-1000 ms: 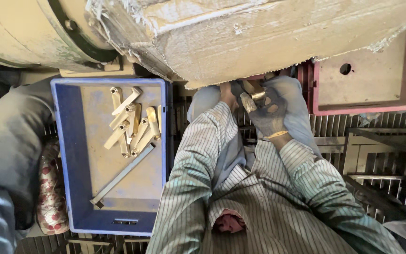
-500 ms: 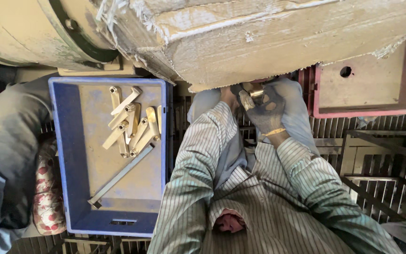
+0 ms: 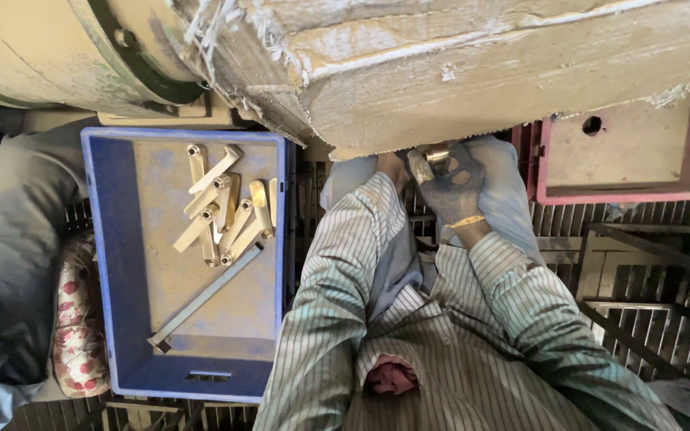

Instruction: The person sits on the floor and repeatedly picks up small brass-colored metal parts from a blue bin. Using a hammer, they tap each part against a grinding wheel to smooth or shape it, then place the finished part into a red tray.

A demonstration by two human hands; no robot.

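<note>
Brass piece beneath overhanging slab

Your two hands meet under the machine body. Left of your left hand sits the crate, metal brackets and a long bar in it; right of your right hand, the tray.

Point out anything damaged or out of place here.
The wrapping on the big machine overhead is torn and frayed along its edge, threads hanging. The right hand wears a glove with holes worn through. In the blue crate, the brass pieces lie in a loose heap, not sorted.
</note>
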